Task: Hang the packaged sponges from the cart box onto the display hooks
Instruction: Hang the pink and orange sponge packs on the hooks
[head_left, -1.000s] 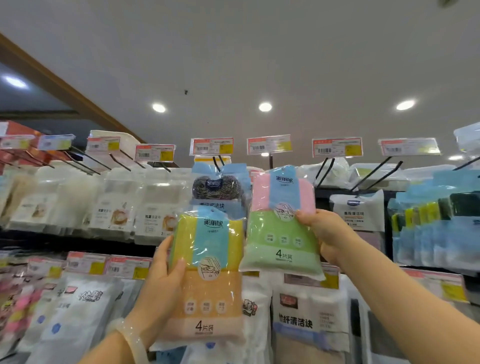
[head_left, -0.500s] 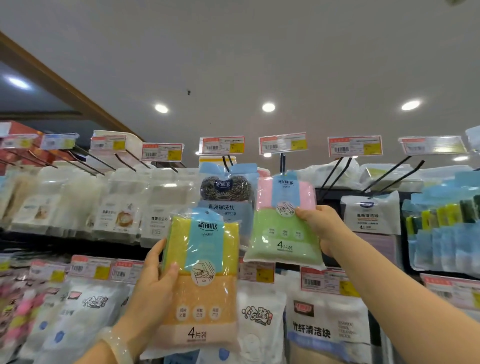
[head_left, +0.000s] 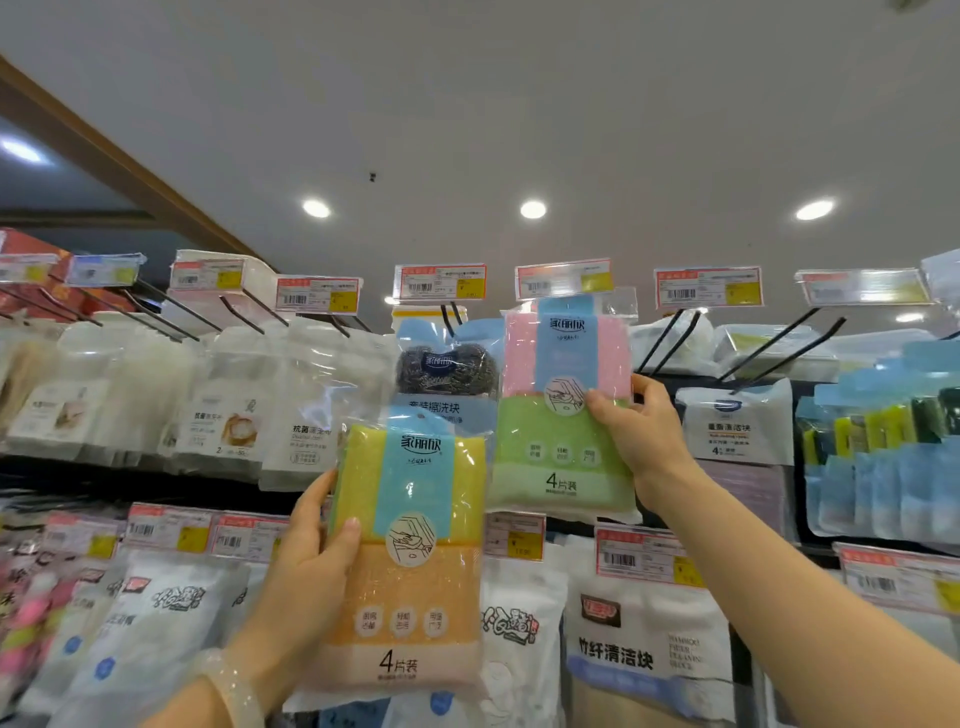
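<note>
Fingers of right hand clamped on pink-green sponge pack; yellow-orange pack gripped by left hand.

Bright, even store light from three round ceiling lamps, plus a cooler glowing patch far left. Shadows soft, hardly any. Glare streaks on the clear wrap of the near yellow-orange sponge pack and on the white bags at left. Wide-angle bend: shelves and price tags curve toward both edges. Edges smeared, left pink items blurred. Small print unreadable, overall soft and compressed.
</note>
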